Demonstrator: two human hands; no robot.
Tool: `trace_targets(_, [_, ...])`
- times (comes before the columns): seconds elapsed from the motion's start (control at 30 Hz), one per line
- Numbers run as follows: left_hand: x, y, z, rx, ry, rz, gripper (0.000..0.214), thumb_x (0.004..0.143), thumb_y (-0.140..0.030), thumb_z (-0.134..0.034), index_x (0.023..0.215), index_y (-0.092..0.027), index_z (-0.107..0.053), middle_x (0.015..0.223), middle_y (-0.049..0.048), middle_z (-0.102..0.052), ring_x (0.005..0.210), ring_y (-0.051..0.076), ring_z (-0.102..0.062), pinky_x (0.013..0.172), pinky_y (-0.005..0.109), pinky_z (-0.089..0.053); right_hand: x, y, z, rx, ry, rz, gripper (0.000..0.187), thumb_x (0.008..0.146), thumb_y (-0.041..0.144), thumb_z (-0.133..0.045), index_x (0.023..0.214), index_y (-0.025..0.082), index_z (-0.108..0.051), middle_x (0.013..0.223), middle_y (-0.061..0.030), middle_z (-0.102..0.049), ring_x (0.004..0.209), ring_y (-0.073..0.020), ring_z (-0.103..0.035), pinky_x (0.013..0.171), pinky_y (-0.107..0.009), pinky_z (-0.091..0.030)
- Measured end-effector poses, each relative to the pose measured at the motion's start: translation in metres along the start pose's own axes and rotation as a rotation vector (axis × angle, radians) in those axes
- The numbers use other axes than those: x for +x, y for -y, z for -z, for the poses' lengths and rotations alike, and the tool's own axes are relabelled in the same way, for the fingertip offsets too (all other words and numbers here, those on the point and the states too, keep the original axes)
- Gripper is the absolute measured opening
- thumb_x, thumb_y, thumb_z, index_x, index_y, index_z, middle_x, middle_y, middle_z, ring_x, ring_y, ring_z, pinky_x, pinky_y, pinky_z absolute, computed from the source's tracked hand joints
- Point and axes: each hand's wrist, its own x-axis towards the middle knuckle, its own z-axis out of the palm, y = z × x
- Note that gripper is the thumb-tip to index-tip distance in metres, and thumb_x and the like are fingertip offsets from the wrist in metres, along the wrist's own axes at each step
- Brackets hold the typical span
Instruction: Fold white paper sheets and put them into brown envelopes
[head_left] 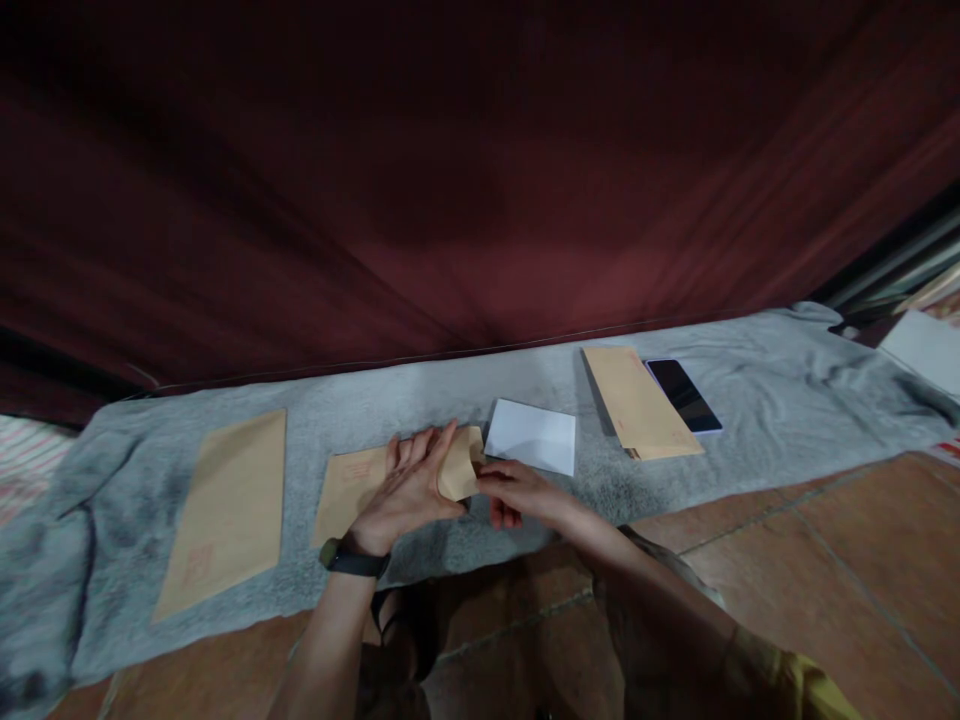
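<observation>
A tan paper envelope (pixel 347 487) with faint red print lies in front of me, its right end bent up and bulging. My left hand (pixel 411 482), with a dark band on the wrist, lies across it and grips it between the thumb on the near side and the fingers on the far side. At the raised right end (pixel 461 465), my right hand (pixel 517 488) pinches the edge with thumb and forefinger, its other fingers curled below. What is inside the envelope is hidden. Just beyond my right hand lies a white stack of paper or cards (pixel 532 436).
Another tan envelope (pixel 236 500) lies at the left. To the right are more tan envelopes (pixel 641 402), apparently stacked, beside a dark-screened phone (pixel 684 394). All rest on a grey cloth (pixel 420 385). A dark red curtain (pixel 480 200) hangs behind; a tiled floor (pixel 825 540) shows in front.
</observation>
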Motion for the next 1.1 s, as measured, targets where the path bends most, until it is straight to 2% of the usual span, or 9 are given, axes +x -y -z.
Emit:
trace_targets(0.1, [0.000, 0.001, -0.001, 0.008, 0.005, 0.003, 0.123, 0.061, -0.050, -0.078, 0.161, -0.030, -0.009, 0.153, 0.0130, -0.041, 0.146, 0.036, -0.032, 0.123, 0.060, -0.006, -0.005, 0.003, 0.013, 0.018, -0.053, 0.044, 0.031, 0.090, 0.046, -0.055, 0.105, 0.021, -0.067, 0.049, 0.0048, -0.059, 0.036, -0.0113, -0.047, 0.038, -0.021, -0.034])
trace_targets(0.17, [0.000, 0.002, -0.003, 0.008, 0.007, 0.002, 0.123, 0.061, -0.051, -0.078, 0.161, -0.032, -0.009, 0.155, 0.0126, -0.038, 0.147, 0.036, -0.031, 0.123, 0.059, -0.005, -0.005, 0.004, 0.027, -0.014, -0.172, 0.109, 0.034, 0.091, 0.047, -0.052, 0.105, 0.020, -0.068, 0.052, 0.0043, -0.058, 0.039, -0.0117, -0.048, 0.040, -0.022, -0.034])
trace_targets(0.27, [0.001, 0.004, -0.005, -0.003, 0.018, 0.015, 0.125, 0.060, -0.051, -0.079, 0.161, -0.032, -0.008, 0.156, 0.0126, -0.037, 0.147, 0.036, -0.031, 0.123, 0.059, -0.005, -0.006, 0.001, 0.055, -0.315, -0.576, 0.260, 0.024, 0.091, 0.036, -0.051, 0.098, 0.020, -0.067, 0.066, 0.0002, -0.064, 0.056, -0.0144, -0.056, 0.054, -0.025, -0.043])
trace_targets(0.33, [0.001, 0.006, -0.005, -0.013, 0.023, 0.012, 0.126, 0.060, -0.052, -0.080, 0.161, -0.032, -0.007, 0.155, 0.0129, -0.037, 0.147, 0.036, -0.031, 0.122, 0.059, -0.007, -0.009, -0.003, 0.073, -0.612, -0.813, 0.279, 0.022, 0.089, 0.031, -0.053, 0.104, 0.020, -0.066, 0.087, -0.0046, -0.069, 0.073, -0.0180, -0.063, 0.071, -0.030, -0.049])
trace_targets(0.47, [0.003, 0.009, -0.006, -0.029, 0.012, 0.001, 0.128, 0.060, -0.054, -0.080, 0.161, -0.033, -0.004, 0.155, 0.0120, -0.037, 0.147, 0.036, -0.029, 0.122, 0.061, -0.007, -0.022, -0.014, 0.097, -0.971, -1.071, 0.166, 0.037, 0.092, 0.038, -0.058, 0.119, 0.013, -0.060, 0.111, -0.0176, -0.066, 0.105, -0.0296, -0.063, 0.093, -0.040, -0.047])
trace_targets(0.6, [0.005, 0.008, -0.006, -0.023, 0.018, 0.024, 0.125, 0.062, -0.052, -0.078, 0.161, -0.032, -0.005, 0.159, 0.0116, -0.032, 0.148, 0.036, -0.027, 0.123, 0.059, -0.006, -0.029, -0.020, 0.102, -1.085, -1.048, -0.066, 0.049, 0.094, 0.050, -0.058, 0.123, 0.011, -0.056, 0.112, -0.0198, -0.066, 0.111, -0.0323, -0.064, 0.094, -0.039, -0.046])
trace_targets(0.73, [0.007, 0.009, -0.008, -0.025, 0.042, 0.050, 0.128, 0.059, -0.054, -0.079, 0.161, -0.032, -0.005, 0.160, 0.0126, -0.030, 0.149, 0.036, -0.024, 0.122, 0.059, -0.007, -0.028, -0.019, 0.099, -1.050, -0.953, -0.172, 0.051, 0.094, 0.054, -0.060, 0.124, 0.013, -0.055, 0.112, -0.0183, -0.068, 0.109, -0.0298, -0.067, 0.087, -0.033, -0.048])
trace_targets(0.9, [0.008, 0.012, -0.011, -0.010, -0.005, 0.035, 0.128, 0.057, -0.054, -0.081, 0.161, -0.033, -0.008, 0.157, 0.0119, -0.034, 0.144, 0.037, -0.032, 0.122, 0.057, -0.012, -0.023, -0.018, 0.097, -0.942, -0.901, -0.170, 0.051, 0.090, 0.052, -0.064, 0.123, 0.014, -0.055, 0.107, -0.0161, -0.071, 0.105, -0.0289, -0.069, 0.083, -0.033, -0.048])
trace_targets(1.1, [0.009, 0.006, -0.008, 0.001, 0.032, 0.050, 0.127, 0.058, -0.054, -0.078, 0.160, -0.030, -0.007, 0.158, 0.0127, -0.032, 0.146, 0.036, -0.028, 0.122, 0.058, -0.010, -0.015, -0.024, 0.095, -0.843, -0.909, -0.102, 0.048, 0.088, 0.047, -0.066, 0.122, 0.015, -0.055, 0.102, -0.0123, -0.071, 0.098, -0.0274, -0.069, 0.081, -0.034, -0.048])
